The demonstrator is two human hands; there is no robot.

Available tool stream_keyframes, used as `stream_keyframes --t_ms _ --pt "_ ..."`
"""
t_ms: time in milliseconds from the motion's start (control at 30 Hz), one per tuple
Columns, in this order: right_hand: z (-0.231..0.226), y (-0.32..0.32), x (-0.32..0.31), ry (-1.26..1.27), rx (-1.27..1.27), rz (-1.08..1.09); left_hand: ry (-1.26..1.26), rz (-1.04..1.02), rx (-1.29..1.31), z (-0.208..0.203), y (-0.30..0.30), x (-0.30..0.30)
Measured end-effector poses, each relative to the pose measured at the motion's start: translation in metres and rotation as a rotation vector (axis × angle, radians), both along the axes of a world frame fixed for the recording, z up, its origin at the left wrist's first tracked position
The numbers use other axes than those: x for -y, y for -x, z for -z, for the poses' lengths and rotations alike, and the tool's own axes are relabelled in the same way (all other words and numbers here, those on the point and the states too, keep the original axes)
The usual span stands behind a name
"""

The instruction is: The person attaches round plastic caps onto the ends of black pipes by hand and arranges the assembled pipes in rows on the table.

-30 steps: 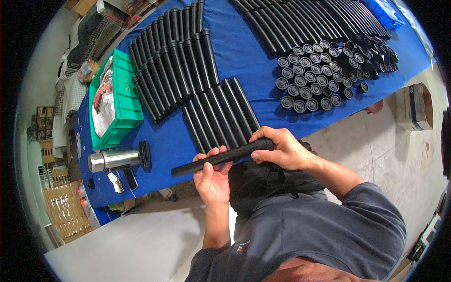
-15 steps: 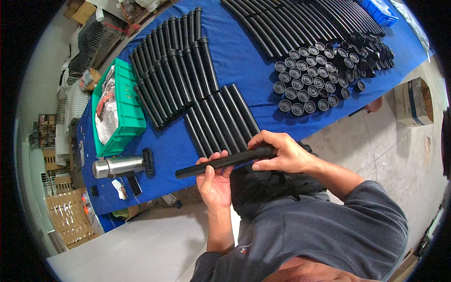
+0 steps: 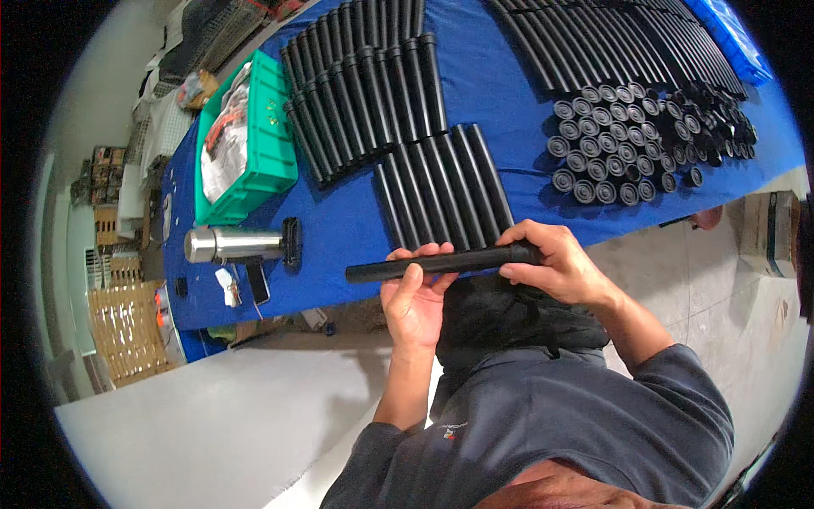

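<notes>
A long black tube [image 3: 379, 269] lies nearly level across both my hands, in front of the table edge. Its left part rests on the fingers of my left hand [image 3: 415, 310], with the thumb over the near side. My right hand [image 3: 561, 265] closes thumb and fingers around the right end, where a wider black collar or cap [image 3: 523, 252] shows partly. Just beyond the tube, a row of bare black tubes [image 3: 441, 191] lies side by side. Farther back are tubes with wider ends [image 3: 365, 93]. Several round black caps [image 3: 602, 140] stand grouped at the right.
A blue cloth [image 3: 500, 161] covers the table. On its left are a green crate [image 3: 271, 153] with plastic-wrapped contents, a steel flask [image 3: 242, 244] and a phone [image 3: 258, 282]. More tubes [image 3: 610, 42] and a blue basket [image 3: 733, 38] lie far right. A cardboard box [image 3: 770, 233] stands on the floor.
The whole view has shifted, so the table things appear farther right and higher. The tube is more level than before. Both hands still hold it, the right one at its end.
</notes>
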State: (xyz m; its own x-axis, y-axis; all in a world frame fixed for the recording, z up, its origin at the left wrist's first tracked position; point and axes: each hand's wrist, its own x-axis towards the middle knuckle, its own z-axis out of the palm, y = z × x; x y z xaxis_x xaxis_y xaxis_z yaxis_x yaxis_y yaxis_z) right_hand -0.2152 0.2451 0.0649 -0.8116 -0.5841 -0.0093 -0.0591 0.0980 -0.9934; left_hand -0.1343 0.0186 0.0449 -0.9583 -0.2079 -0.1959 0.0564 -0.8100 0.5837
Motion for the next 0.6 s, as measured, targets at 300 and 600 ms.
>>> stream_keyframes --t_ms 300,600 --pt "-0.0079 0.0024 -0.0006 -0.055 -0.156 0.012 -0.012 0.003 0.013 -0.0048 -0.0019 0.0001" --pt "-0.0059 0.0085 -0.0033 -0.034 0.001 0.05 -0.05 0.005 -0.018 -0.0004 -0.0007 -0.0022"
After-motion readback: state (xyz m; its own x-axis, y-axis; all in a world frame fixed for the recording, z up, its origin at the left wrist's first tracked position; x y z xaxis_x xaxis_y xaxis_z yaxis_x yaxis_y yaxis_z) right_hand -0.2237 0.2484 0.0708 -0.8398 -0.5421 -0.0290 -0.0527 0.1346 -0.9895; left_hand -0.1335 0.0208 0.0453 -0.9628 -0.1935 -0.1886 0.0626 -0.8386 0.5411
